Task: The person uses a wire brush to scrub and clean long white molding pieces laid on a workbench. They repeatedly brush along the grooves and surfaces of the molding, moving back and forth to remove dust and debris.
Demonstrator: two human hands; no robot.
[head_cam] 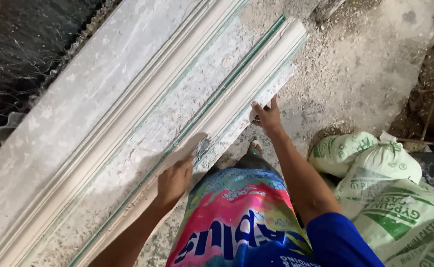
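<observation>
A long white plaster moulding (pixel 256 69) lies diagonally along the near edge of a plaster-crusted casting bench (pixel 143 133). My left hand (pixel 175 180) presses a flat scraper blade (pixel 203 146) against the moulding's face near its middle. My right hand (pixel 265 116) rests with fingers spread on the moulding's outer edge, further toward its far end. A second moulded profile (pixel 128 104) runs parallel across the bench. My colourful plastic apron (pixel 237 217) covers my front, and one foot (pixel 255 147) shows below the bench edge.
Several white sacks with green print (pixel 395 198) are piled on the floor at the right. The ground (pixel 355 74) is covered in plaster dust and rubble. Dark corrugated sheeting (pixel 24 54) lies beyond the bench at the upper left.
</observation>
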